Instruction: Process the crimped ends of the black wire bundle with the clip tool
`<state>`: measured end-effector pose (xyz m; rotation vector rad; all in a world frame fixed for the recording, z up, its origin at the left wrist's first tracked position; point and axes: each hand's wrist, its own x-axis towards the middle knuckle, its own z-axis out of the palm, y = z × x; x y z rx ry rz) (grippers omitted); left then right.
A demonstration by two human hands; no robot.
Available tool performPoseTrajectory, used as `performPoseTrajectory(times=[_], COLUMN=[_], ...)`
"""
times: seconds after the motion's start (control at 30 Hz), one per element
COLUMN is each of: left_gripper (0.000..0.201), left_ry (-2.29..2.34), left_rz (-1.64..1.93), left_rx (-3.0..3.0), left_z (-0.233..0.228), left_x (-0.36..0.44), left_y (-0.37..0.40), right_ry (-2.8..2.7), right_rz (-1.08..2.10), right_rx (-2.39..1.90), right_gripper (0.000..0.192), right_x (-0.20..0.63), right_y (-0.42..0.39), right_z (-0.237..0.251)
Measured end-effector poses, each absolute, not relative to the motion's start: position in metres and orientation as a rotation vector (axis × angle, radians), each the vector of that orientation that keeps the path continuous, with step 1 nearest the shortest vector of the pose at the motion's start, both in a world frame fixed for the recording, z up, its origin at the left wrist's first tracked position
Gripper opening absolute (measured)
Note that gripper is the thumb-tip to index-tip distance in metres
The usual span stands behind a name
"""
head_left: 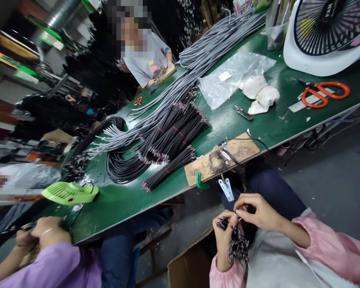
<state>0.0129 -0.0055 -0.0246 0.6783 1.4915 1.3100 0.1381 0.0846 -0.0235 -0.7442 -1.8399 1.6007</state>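
Left hand (225, 236) is closed around a bundle of short black wires (237, 246), held upright low in the near right of the view, over the lap and off the counter (123, 200). The stripped ends fan out below and beside the palm. Right hand (256, 212) is pinched at the top of the same bundle, thumb and forefinger closed on what looks like one or two strands; exactly which strand cannot be told.

Just beyond the hands: wooden jig board (225, 158) at the near counter edge, with a metal fixture and a thin black lead on it, and a white clip (227, 189) hanging below.

Judgement on technique: keep the left grip firm near the mid-length so the bundle does not splay, and draw single strands out along their own axis to avoid tangling the bared ends.

Further left on the counter: bundled black cables (171, 138), grey cables (198, 60). A co-worker's hands (42, 234) are at near left.
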Motion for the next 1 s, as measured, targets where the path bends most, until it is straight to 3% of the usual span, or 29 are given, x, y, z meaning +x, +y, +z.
performPoseTrajectory(times=[0.43,0.63,0.87,1.0], left_gripper=[0.021,0.028,0.032,0.029], left_ry=[1.575,1.536,1.372,1.366], left_rz=[1.289,1.321,1.396,1.394], left_rx=[0.669,0.545,0.44,0.464], left_z=[-0.03,-0.028,-0.03,-0.029], left_x=[0.013,0.018,0.024,0.024], left_y=[-0.009,-0.003,-0.007,-0.009], right_ry=[-1.884,-1.842,-1.369,-1.283], right_rz=[1.489,1.503,2.043,2.089], right_rx=[-0.836,-0.818,-0.763,-0.741], right_gripper=[0.022,0.02,0.025,0.025], right_x=[0.137,0.136,0.13,0.132], right_y=[0.08,0.078,0.077,0.077], right_z=[-0.025,-0.027,-0.034,-0.032])
